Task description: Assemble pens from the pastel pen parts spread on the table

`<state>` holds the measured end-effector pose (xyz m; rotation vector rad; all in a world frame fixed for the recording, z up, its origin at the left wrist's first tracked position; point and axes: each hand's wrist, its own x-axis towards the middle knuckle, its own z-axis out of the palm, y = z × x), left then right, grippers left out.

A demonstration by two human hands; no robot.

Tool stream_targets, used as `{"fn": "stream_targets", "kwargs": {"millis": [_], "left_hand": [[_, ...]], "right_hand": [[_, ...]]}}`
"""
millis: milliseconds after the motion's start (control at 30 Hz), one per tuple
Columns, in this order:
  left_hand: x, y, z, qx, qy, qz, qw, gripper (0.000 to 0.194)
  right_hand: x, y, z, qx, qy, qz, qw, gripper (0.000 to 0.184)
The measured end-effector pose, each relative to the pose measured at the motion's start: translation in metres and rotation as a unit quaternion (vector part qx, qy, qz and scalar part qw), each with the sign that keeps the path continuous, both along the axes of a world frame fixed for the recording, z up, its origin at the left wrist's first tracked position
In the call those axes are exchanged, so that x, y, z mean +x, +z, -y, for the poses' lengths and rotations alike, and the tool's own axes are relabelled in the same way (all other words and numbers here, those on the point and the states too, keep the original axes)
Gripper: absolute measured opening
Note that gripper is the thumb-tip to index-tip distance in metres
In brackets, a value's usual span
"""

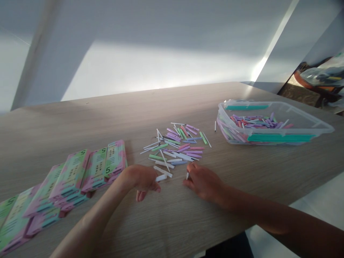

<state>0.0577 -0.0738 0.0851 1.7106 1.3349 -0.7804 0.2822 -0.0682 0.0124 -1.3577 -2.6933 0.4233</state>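
Note:
My left hand (pixel 142 181) hangs curled over the table, its fingertips against or just beside a short white stick (pixel 161 177). I cannot tell whether it grips that stick. My right hand (pixel 204 182) pinches a thin white stick (pixel 187 175) at its fingertips. Between and beyond my hands lies a loose scatter of thin paper sticks (pixel 174 143) in pink, lilac, green and white. A clear plastic tub (pixel 274 107) holds more sticks, with teal strips along its sides.
Several pink-and-green printed boxes (pixel 71 175) marked with a 5 lie overlapping along the left of the wooden table (pixel 80 125). One white stick (pixel 215 126) stands apart near the tub. A chair with an orange part (pixel 301 79) and plastic stands beyond the table's far right corner.

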Motion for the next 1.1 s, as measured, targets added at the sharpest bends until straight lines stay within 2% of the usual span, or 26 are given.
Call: {"fn": "stream_targets", "kwargs": {"millis": [100, 233, 367, 433, 500, 633, 767, 900, 1000, 1100], "left_hand": [[0.002, 0.003, 0.001, 0.008, -0.005, 0.0, 1.0, 0.054], [0.004, 0.005, 0.001, 0.005, 0.004, -0.005, 1.0, 0.046], [0.005, 0.005, 0.001, -0.004, 0.011, -0.006, 1.0, 0.031], [0.005, 0.005, 0.001, -0.005, 0.012, -0.006, 1.0, 0.026], [0.004, 0.005, 0.001, -0.008, 0.013, -0.007, 1.0, 0.025], [0.003, 0.003, 0.0, -0.009, 0.009, -0.008, 1.0, 0.032], [0.002, 0.002, -0.001, -0.001, 0.0, -0.006, 1.0, 0.049], [0.002, 0.002, -0.001, 0.001, -0.01, -0.009, 1.0, 0.054], [0.002, 0.002, 0.0, -0.005, -0.01, -0.006, 1.0, 0.052], [0.0, 0.0, -0.001, -0.008, -0.004, -0.002, 1.0, 0.048]], "right_hand": [[-0.006, -0.001, 0.001, 0.013, 0.053, 0.005, 0.999, 0.01], [-0.014, 0.0, -0.011, 0.06, 0.15, 0.019, 0.987, 0.011], [-0.019, 0.006, -0.029, 0.107, 0.317, 0.027, 0.942, 0.016], [-0.016, 0.009, -0.036, 0.109, 0.355, 0.003, 0.929, 0.017], [-0.009, 0.01, -0.041, 0.09, 0.341, -0.056, 0.934, 0.02], [0.009, 0.009, -0.047, 0.015, 0.246, -0.185, 0.951, 0.021], [0.017, 0.002, -0.049, -0.035, 0.173, -0.19, 0.966, 0.021], [0.012, -0.009, -0.052, 0.001, 0.178, -0.142, 0.974, 0.027], [0.008, -0.013, -0.054, 0.058, 0.217, -0.085, 0.971, 0.02], [0.008, -0.014, -0.056, 0.096, 0.222, -0.067, 0.968, 0.015]]}}
